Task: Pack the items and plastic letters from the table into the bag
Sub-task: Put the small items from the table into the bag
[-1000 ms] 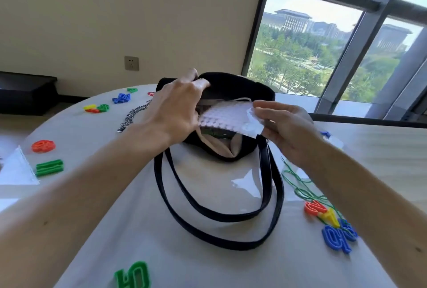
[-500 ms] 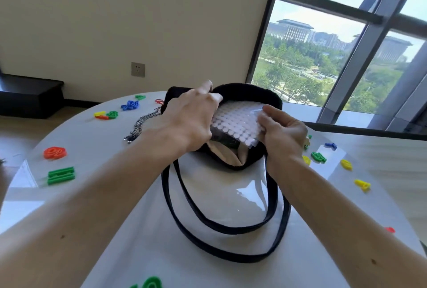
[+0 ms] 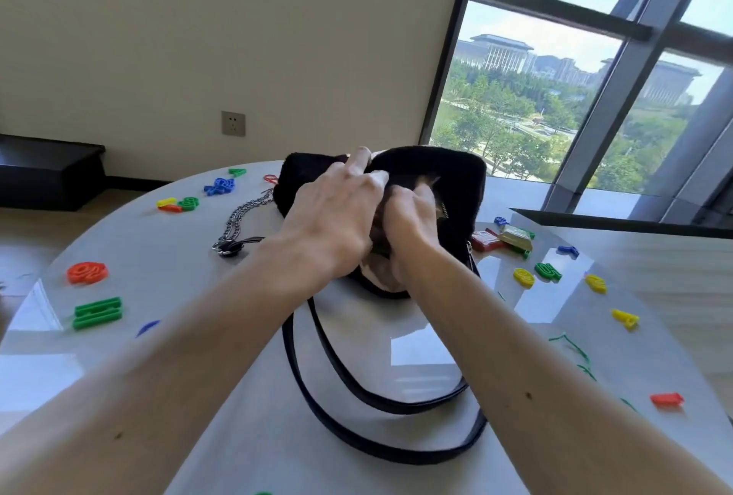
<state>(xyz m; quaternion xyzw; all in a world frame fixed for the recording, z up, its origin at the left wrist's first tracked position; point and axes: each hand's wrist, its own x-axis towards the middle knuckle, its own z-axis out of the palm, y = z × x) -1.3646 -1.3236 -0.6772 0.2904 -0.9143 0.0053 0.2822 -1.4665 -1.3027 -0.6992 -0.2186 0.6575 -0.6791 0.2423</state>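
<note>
The black fuzzy bag (image 3: 456,185) stands open at the middle of the round white table (image 3: 158,248), its two black straps (image 3: 357,395) looped toward me. My left hand (image 3: 333,224) grips the near left rim of the bag's mouth. My right hand (image 3: 408,216) is pushed down into the opening, and its fingertips are hidden inside. Plastic letters lie around: orange (image 3: 86,272) and green (image 3: 97,312) at the left, blue (image 3: 219,185) at the far left, yellow (image 3: 523,277) and green (image 3: 548,271) at the right. The white dotted sheet is out of sight.
A metal chain with a clasp (image 3: 242,220) lies left of the bag. Red and green snack packets (image 3: 501,238) sit right of it. A green string (image 3: 571,347) and a red letter (image 3: 667,399) lie at the near right. A window and its sill stand beyond the table.
My right hand has pushed the white dotted sheet down into the bag, and the sheet has gone from view. My left hand stays on the bag's rim. The camera has tilted up.
</note>
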